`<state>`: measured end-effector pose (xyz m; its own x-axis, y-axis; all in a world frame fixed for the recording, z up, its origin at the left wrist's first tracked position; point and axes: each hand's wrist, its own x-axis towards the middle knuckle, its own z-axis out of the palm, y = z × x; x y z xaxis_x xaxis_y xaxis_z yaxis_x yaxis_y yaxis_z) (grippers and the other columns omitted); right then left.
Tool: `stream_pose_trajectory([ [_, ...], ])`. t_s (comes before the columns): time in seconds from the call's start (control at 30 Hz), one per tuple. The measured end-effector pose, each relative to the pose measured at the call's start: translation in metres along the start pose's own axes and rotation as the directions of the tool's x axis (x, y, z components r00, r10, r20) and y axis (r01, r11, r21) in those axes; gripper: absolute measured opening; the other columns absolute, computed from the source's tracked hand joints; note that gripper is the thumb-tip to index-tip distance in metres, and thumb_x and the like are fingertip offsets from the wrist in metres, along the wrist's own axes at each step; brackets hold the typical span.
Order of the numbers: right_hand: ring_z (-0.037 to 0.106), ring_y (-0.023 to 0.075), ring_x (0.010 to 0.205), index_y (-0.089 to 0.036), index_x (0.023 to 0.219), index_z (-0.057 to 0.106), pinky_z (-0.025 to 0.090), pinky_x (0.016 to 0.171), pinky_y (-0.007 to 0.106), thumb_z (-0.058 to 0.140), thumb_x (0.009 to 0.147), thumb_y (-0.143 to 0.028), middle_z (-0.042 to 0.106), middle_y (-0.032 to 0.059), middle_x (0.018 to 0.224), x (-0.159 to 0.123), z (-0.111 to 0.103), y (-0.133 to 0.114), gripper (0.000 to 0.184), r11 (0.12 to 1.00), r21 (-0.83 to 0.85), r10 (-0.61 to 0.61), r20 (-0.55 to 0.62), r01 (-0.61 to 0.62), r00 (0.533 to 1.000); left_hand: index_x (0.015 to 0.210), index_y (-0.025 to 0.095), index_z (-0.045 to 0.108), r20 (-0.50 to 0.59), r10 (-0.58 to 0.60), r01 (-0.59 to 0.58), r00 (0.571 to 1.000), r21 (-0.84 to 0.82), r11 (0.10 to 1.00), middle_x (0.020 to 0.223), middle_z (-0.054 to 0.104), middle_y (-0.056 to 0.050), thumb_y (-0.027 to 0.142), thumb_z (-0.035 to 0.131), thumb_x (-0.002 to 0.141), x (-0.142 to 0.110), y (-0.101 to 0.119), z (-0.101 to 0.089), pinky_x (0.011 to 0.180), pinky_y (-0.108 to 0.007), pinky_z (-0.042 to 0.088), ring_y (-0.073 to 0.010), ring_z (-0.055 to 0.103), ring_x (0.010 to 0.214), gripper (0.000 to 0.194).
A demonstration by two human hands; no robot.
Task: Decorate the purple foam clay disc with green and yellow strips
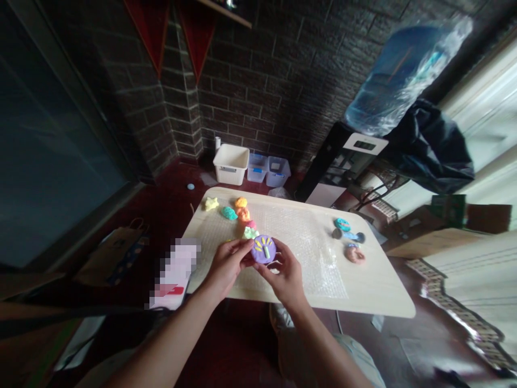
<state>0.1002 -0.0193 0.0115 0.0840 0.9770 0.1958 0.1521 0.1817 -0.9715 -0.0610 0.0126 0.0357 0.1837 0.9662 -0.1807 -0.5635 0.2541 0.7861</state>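
Between both hands I hold a round purple clay-like disc [263, 249] with yellow petal-shaped strokes and a pale green bar on its face. My left hand [226, 265] grips its left edge, thumb near the rim. From the right, my right hand [286, 270] curls its fingers and thumb around the lower edge. Just behind the disc lies a pale green piece [249, 233], partly covered by it. A red lump [251, 224], an orange piece [243, 214], a yellow-orange one [241, 202], a teal one [229, 213] and a yellow star-like shape [211, 203] lie farther back.
Bubble wrap [315, 258] covers the middle of the pale table [379, 291]. On the right sit a teal round piece [342, 224], a dumbbell shape [349, 235] and a pinkish ring [355, 254]. Beyond the table stand bins [231, 164] and a water dispenser [343, 161].
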Motion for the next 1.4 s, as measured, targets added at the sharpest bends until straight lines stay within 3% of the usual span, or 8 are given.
stream_pose_trajectory([
  [0.27, 0.072, 0.0231, 0.083, -0.02, 0.132, 0.062, 0.061, 0.065, 0.034, 0.093, 0.073, -0.043, 0.075, 0.0114, 0.11, 0.001, 0.004, -0.005, 0.07, 0.999, -0.04, 0.021, -0.037, -0.022, 0.999, 0.088, 0.01, 0.08, -0.044, 0.005, -0.004, 0.999, 0.01, 1.0, 0.086, 0.08, -0.011, 0.042, 0.094, 0.071, 0.003, 0.001, -0.004, 0.062, -0.027, 0.059, -0.0194, 0.073, 0.072, 0.038],
  [0.5, 0.072, 0.0236, 0.086, -0.021, 0.127, 0.06, 0.059, 0.064, 0.032, 0.091, 0.075, -0.041, 0.074, 0.0109, 0.111, 0.004, 0.0, -0.034, 0.064, 0.995, -0.092, -0.045, -0.103, 0.036, 0.994, 0.09, 0.009, 0.077, -0.255, 0.087, -0.084, 0.963, 0.019, 0.996, 0.079, 0.078, -0.01, 0.046, 0.076, 0.077, 0.016, 0.012, -0.022, 0.057, -0.024, 0.053, -0.0163, 0.07, 0.064, 0.04],
  [0.6, 0.072, 0.0243, 0.09, -0.022, 0.122, 0.06, 0.059, 0.069, 0.033, 0.091, 0.075, -0.045, 0.073, 0.0095, 0.11, 0.002, -0.027, -0.048, 0.061, 0.986, -0.162, -0.066, -0.107, 0.048, 0.992, 0.088, 0.009, 0.075, -0.314, 0.135, -0.129, 0.94, 0.042, 0.991, 0.075, 0.076, -0.008, 0.044, 0.075, 0.074, 0.018, 0.017, -0.026, 0.056, -0.023, 0.05, -0.0154, 0.067, 0.061, 0.037],
  [0.7, 0.071, 0.0237, 0.089, -0.024, 0.112, 0.055, 0.06, 0.073, 0.034, 0.09, 0.076, -0.049, 0.07, 0.0059, 0.103, -0.008, -0.07, -0.05, 0.057, 0.98, -0.195, -0.07, -0.16, 0.038, 0.985, 0.087, 0.011, 0.073, -0.355, 0.197, -0.179, 0.914, 0.083, 0.98, 0.072, 0.074, -0.006, 0.044, 0.072, 0.074, 0.019, 0.02, -0.028, 0.056, -0.024, 0.048, -0.0153, 0.065, 0.061, 0.035],
  [0.8, 0.07, 0.0236, 0.087, -0.024, 0.11, 0.054, 0.059, 0.073, 0.034, 0.087, 0.079, -0.053, 0.068, 0.0049, 0.099, -0.026, -0.118, -0.037, 0.054, 0.97, -0.245, -0.057, -0.236, -0.003, 0.97, 0.084, 0.013, 0.072, -0.386, 0.261, -0.224, 0.885, 0.139, 0.965, 0.07, 0.072, -0.004, 0.043, 0.068, 0.076, 0.019, 0.022, -0.029, 0.056, -0.024, 0.046, -0.0153, 0.063, 0.06, 0.031],
  [0.97, 0.071, 0.0272, 0.092, -0.02, 0.121, 0.058, 0.059, 0.07, 0.036, 0.081, 0.084, -0.056, 0.07, 0.0133, 0.114, -0.055, -0.184, -0.003, 0.056, 0.913, -0.398, -0.036, -0.286, -0.084, 0.958, 0.082, 0.014, 0.07, -0.378, 0.302, -0.237, 0.875, 0.21, 0.949, 0.068, 0.071, -0.003, 0.041, 0.068, 0.075, 0.02, 0.019, -0.028, 0.056, -0.025, 0.045, -0.016, 0.062, 0.059, 0.027],
  [1.17, 0.068, 0.0273, 0.092, -0.019, 0.128, 0.065, 0.059, 0.07, 0.038, 0.08, 0.084, -0.053, 0.067, 0.0148, 0.116, -0.072, -0.233, 0.025, 0.058, 0.799, -0.589, -0.091, -0.32, -0.123, 0.943, 0.08, 0.015, 0.069, -0.402, 0.298, -0.21, 0.866, 0.249, 0.946, 0.067, 0.072, 0.0, 0.029, 0.069, 0.069, 0.024, 0.009, -0.03, 0.059, -0.024, 0.048, -0.0157, 0.062, 0.062, 0.019],
  [1.4, 0.065, 0.0253, 0.084, -0.016, 0.133, 0.065, 0.059, 0.069, 0.04, 0.078, 0.086, -0.056, 0.063, 0.0144, 0.112, -0.079, -0.27, 0.056, 0.064, 0.742, -0.646, -0.097, -0.369, -0.18, 0.924, 0.076, 0.016, 0.07, -0.405, 0.346, -0.237, 0.846, 0.295, 0.925, 0.067, 0.073, 0.001, 0.029, 0.075, 0.06, 0.03, 0.0, -0.031, 0.057, -0.027, 0.049, -0.0171, 0.064, 0.06, 0.021],
])
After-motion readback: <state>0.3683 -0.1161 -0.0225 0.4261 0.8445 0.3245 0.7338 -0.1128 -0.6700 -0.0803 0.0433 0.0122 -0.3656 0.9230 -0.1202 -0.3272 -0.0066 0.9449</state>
